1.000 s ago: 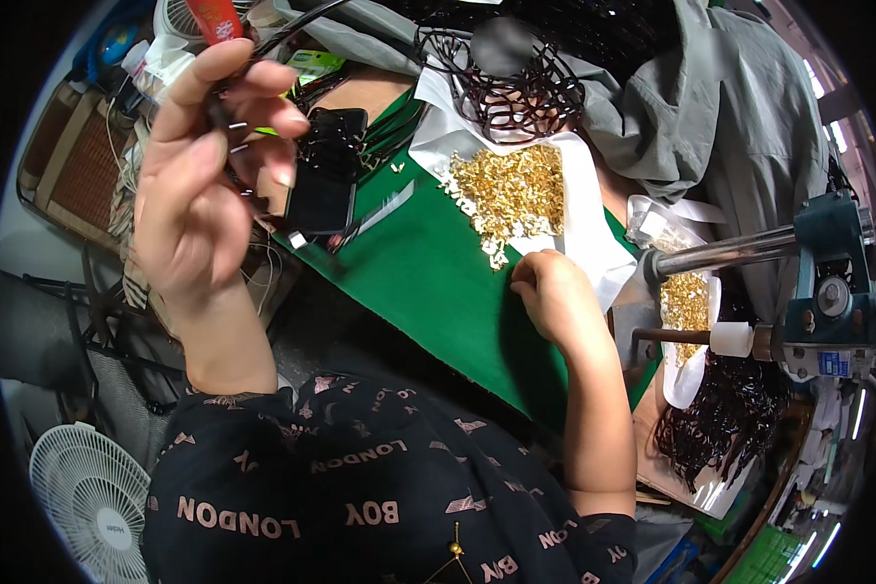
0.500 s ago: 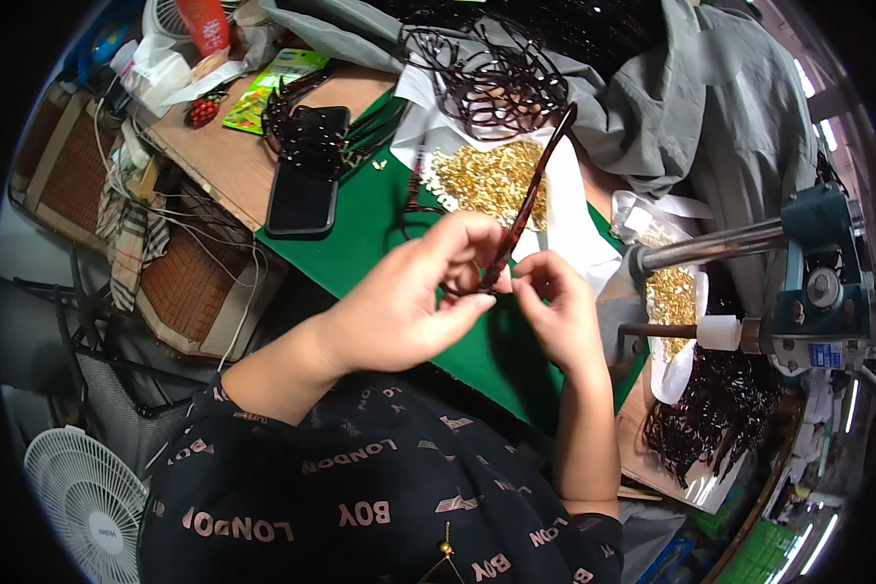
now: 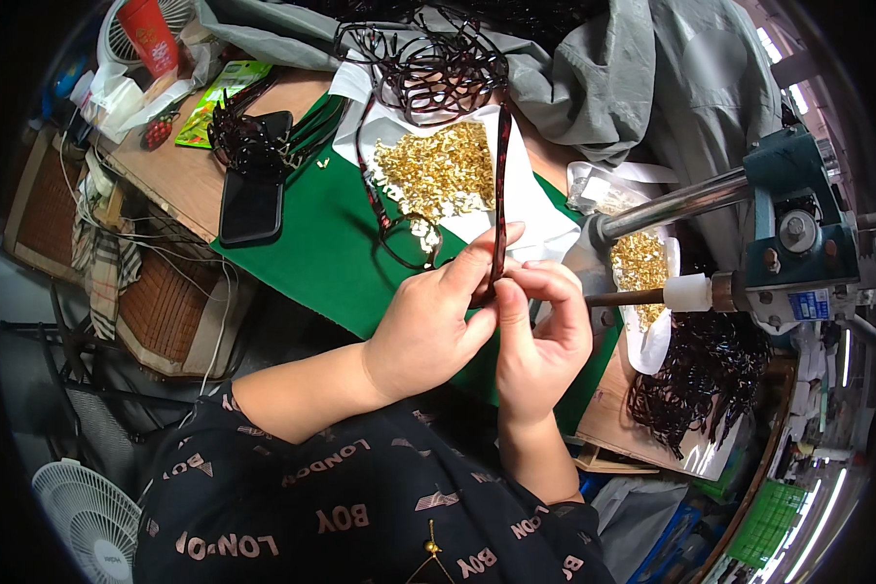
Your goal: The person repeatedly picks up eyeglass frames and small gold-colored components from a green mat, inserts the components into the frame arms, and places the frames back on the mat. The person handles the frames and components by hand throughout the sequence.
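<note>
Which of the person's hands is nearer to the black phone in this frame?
Left. The left hand is right of the phone and closer to the wearer; the right hand is farther right.

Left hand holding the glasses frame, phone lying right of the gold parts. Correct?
Side's wrong: head view shows the phone lying left of the gold parts. Left hand holding the glasses frame stands.

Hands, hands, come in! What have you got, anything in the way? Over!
Left hand holding dark glasses frame. Right hand at its corner, grip unclear. Gold pieces beyond; no blockage seen at the fingers. Over.
</note>
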`<control>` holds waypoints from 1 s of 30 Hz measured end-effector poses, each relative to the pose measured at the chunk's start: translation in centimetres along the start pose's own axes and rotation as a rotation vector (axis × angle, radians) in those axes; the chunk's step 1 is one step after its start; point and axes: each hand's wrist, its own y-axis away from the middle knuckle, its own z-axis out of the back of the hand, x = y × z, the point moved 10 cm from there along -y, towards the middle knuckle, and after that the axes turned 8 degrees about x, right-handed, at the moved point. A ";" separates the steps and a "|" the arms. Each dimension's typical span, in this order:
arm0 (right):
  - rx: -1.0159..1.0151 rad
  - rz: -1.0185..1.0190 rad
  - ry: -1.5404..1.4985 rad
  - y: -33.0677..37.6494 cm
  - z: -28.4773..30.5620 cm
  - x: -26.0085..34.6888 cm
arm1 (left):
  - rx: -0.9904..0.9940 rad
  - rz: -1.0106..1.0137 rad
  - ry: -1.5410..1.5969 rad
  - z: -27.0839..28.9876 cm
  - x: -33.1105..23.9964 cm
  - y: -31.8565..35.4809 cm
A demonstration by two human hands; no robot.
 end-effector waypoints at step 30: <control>0.435 0.021 -0.209 0.9 4.3 0.6 | 0.499 0.319 1.045 -6.2 -2.7 -1.1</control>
